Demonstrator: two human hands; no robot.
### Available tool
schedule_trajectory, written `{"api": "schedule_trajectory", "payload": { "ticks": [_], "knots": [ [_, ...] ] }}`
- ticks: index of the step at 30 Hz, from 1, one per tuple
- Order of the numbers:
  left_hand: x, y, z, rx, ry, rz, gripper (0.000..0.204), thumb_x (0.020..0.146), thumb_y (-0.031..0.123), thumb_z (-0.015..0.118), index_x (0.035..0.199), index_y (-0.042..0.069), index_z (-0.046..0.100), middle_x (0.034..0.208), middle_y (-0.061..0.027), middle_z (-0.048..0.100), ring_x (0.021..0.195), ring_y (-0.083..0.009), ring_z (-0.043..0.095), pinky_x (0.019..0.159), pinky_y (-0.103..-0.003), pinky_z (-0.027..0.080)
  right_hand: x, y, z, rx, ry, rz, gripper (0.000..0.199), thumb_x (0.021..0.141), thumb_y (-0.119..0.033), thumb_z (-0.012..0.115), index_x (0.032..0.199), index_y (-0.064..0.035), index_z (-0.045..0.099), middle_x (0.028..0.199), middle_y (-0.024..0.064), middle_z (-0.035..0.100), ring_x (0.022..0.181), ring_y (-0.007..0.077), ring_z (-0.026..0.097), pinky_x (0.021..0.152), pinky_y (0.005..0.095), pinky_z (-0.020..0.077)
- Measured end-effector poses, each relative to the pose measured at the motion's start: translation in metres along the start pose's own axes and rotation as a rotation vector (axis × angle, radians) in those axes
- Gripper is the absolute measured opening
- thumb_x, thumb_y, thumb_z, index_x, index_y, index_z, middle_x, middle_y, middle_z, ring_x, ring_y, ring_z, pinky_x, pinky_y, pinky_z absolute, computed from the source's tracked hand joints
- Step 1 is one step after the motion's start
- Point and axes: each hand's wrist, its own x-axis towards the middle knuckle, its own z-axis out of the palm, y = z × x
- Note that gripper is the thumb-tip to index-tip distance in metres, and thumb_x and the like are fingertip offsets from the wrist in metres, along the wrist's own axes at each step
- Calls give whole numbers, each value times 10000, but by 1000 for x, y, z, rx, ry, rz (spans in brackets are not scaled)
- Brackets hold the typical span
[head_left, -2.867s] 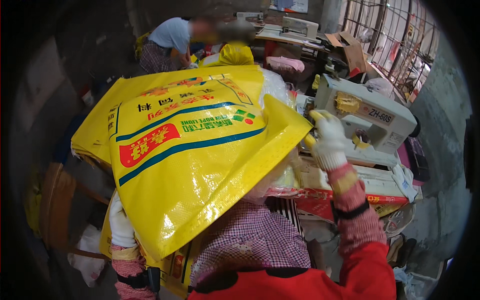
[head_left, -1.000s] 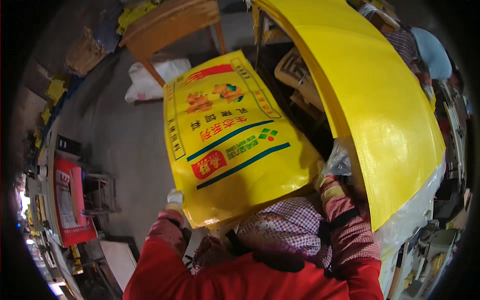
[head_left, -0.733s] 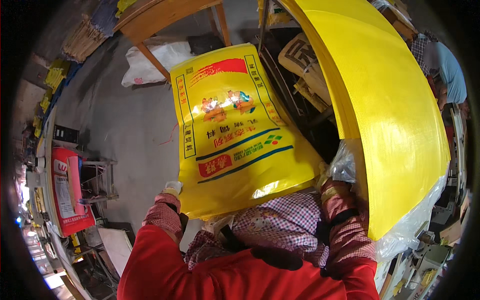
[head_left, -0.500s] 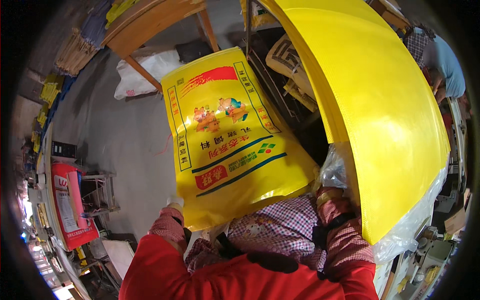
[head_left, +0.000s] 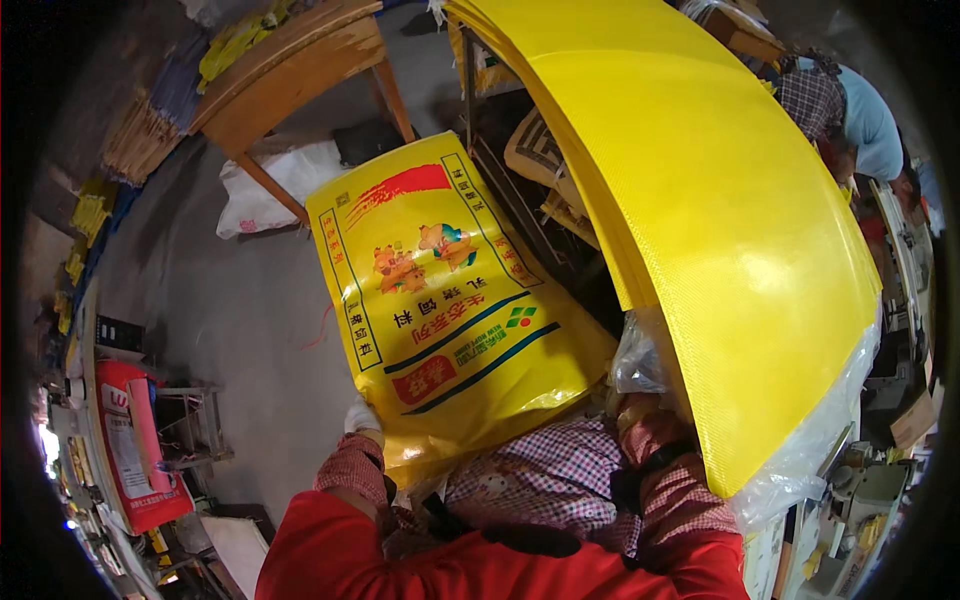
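Observation:
A yellow printed sack [head_left: 470, 370], with cartoon animals, a red brush stroke and blue bands, lies spread out in front of me, its print upside down to me. My left hand [head_left: 363, 417], in a white glove, is closed on the sack's near left edge. My right hand [head_left: 634, 408] is at its near right corner, closed there, with its fingers largely in shadow. Clear plastic film [head_left: 640, 358] bunches beside that hand. A checked apron [head_left: 545, 470] covers my lap under the sack's near edge.
A curved stack of plain yellow sacks [head_left: 720, 200] rises close on my right. A wooden table [head_left: 300, 75] stands at the far left, a white bag [head_left: 275, 190] by its leg. Left is a red and white sack [head_left: 140, 450]. Another person [head_left: 870, 120] bends over at far right.
The whole view has shifted, so the table, sack stack and printed sack appear lower and farther left. Both hands remain at the printed sack's near edge.

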Motion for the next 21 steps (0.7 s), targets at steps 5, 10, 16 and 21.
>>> {"api": "schedule_trajectory", "payload": {
  "ticks": [5, 10, 16, 21],
  "knots": [
    [-16, 12, -20, -22, -22, 5, 398, 958, 288, 399, 1276, 71, 499, 1324, -181, 485, 1207, -324, 482, 951, -368, 429, -17, 1, 1, -109, 0, -79, 389, 948, -353, 459, 1143, -41, 587, 1081, 116, 598, 926, 257, 586, 816, 348, 488],
    [-52, 1, -44, -134, 29, 122, 460, 966, 305, 379, 1353, 67, 444, 1401, -182, 421, 1267, -331, 426, 990, -356, 396, -95, -19, -40, -442, -152, -570, 398, 938, -338, 481, 1199, -52, 574, 1157, 138, 596, 960, 301, 604, 836, 369, 499],
    [-142, 119, -91, -198, 256, 770, 409, 831, 89, 634, 1200, -34, 505, 1424, -213, 334, 1245, -372, 413, 1027, -384, 362, -216, 3, -133, 332, -553, -491, 485, 861, -295, 601, 1288, -75, 534, 1134, 209, 619, 1049, 308, 607, 885, 377, 493],
    [-285, 238, -170, -571, 313, 1564, 296, 881, 80, 572, 1130, -75, 533, 1414, -187, 366, 1281, -330, 384, 1044, -393, 333, -249, 77, -178, 1117, 418, -681, 291, 922, -76, 511, 1193, 24, 553, 1123, 126, 626, 1016, 221, 606, 907, 351, 479]
  ]
}}
